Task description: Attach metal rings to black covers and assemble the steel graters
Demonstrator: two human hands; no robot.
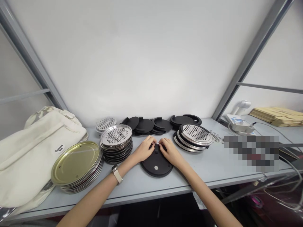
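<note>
A black round base (157, 160) lies flat on the grey table (142, 186) in front of me. It has a pale round spot near its front edge and a raised black tab at the far side. At that tab, my left hand (146, 148) and my right hand (169, 150) face each other with fingers pinched. Between the fingertips runs a small shiny metal piece (157, 143), perhaps a wire or ring; its exact kind is too small to make out. Both hands rest over the far rim of the base, the fingers partly hiding it.
Gold lids (75, 162) and perforated grater discs (115, 135) stand stacked at left, beside a cream bag (35, 151). Black round parts (144, 125) line the wall. Finished-looking stacked discs (196, 134) and metal wire pieces (216, 137) lie right; farther right are wooden sheets (279, 115).
</note>
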